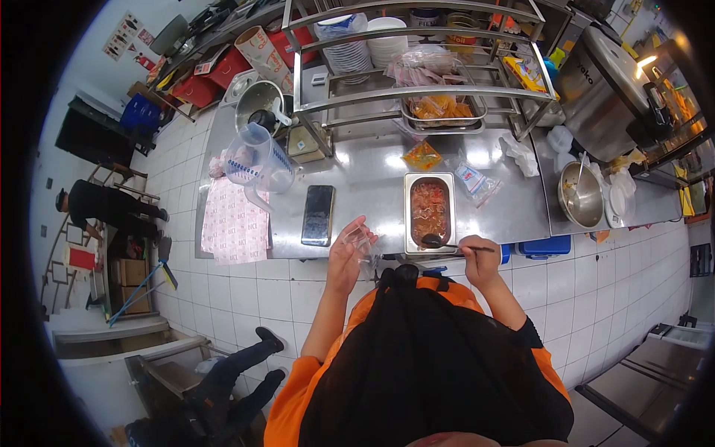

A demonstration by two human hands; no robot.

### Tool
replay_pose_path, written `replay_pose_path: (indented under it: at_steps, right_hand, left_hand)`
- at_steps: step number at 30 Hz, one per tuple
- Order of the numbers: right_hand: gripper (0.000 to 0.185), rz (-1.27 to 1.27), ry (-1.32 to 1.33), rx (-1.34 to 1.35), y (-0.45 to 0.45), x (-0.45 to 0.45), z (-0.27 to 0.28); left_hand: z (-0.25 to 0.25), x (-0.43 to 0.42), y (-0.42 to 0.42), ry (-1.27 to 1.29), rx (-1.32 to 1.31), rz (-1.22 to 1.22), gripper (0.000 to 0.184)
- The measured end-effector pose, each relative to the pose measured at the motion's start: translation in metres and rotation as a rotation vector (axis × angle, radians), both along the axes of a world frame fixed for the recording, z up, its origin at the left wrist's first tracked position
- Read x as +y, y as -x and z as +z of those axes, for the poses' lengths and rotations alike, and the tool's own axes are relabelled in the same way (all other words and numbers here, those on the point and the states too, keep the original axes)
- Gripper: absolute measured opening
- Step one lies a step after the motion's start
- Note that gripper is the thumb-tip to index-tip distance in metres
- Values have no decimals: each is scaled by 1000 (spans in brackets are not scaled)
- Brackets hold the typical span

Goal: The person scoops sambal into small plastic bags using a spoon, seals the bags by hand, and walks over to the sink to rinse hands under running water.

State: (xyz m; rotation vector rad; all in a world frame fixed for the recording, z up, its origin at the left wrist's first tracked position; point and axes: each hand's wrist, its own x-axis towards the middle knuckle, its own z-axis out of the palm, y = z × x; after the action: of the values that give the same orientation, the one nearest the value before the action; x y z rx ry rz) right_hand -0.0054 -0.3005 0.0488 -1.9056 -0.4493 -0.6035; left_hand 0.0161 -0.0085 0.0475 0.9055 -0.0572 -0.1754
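My right hand (pixel 480 261) is closed around the handle of a dark spoon (pixel 433 241). The spoon's bowl rests at the near end of a rectangular steel pan (pixel 409 216), which holds a chunky red-brown sauce (pixel 430 208). In my left hand (pixel 347 257), left of the pan, is a small clear plastic bag (pixel 366 246), pinched between fingers and thumb. A phone (pixel 319 216) lies on the steel counter beyond that hand. Behind the pan sits a small packet of orange food (pixel 422 156), and a clear bag with a blue-and-white label (pixel 475 183) lies to its right.
A steel rack (pixel 424 93) with plates and bagged food stands at the back. Clear measuring jugs (pixel 257 160) and printed paper sheets (pixel 234 223) are on the left. A metal bowl (pixel 581 195) is at right. Two other people are on the left, one in black (pixel 112 205).
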Motion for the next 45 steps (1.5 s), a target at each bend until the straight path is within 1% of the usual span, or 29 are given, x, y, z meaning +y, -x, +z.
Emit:
replay_pose_path:
  at_steps: [2,3,6,9,12,15,18,21,24,27,30,33,34,40,43,45]
  right_hand:
    - [4,-52,40,72,1,-3,3]
    - [8,-65,-55,73,1,-2,0]
    - [11,-33,-193,61,5,5,-2]
    - [10,-42,-217,79,8,8,-8]
    - [8,-47,-216,95,9,11,-8]
    - [9,-50,-146,41,8,10,-11]
    - [9,-126,-77,6,4,7,-16]
    - [10,-147,-145,48,3,6,-19]
    - [12,-98,-198,71,7,6,-22]
    - [13,-88,-250,-45,6,3,-22]
    - [12,-24,-337,-38,7,-3,-19]
    - [11,28,-239,-39,7,-1,-16]
    - [10,40,-200,-41,6,0,-14]
    - [9,-31,-209,22,4,0,-30]
    - [10,-77,-348,-10,5,8,-31]
    - [9,-63,-182,51,4,7,-29]
  left_hand:
    - [0,0,-1,-2,2,-6,73]
    - [0,0,0,-2,5,-7,73]
    - [1,0,0,-72,23,2,81]
    - [0,2,-1,-94,23,4,82]
    - [0,3,-1,-98,25,10,83]
    - [2,2,0,-106,15,19,84]
    - [1,1,3,-116,38,29,84]
    - [-3,2,4,-117,49,29,84]
    - [-3,4,4,-132,56,43,85]
    - [-4,3,3,-132,67,69,86]
    - [-4,4,5,-121,70,58,86]
    - [-8,7,6,-73,61,44,77]
    - [-9,8,6,-79,62,43,78]
    - [-11,13,6,-86,67,44,79]
    - [-11,15,7,-97,71,41,79]
    - [-12,16,7,-106,72,39,78]
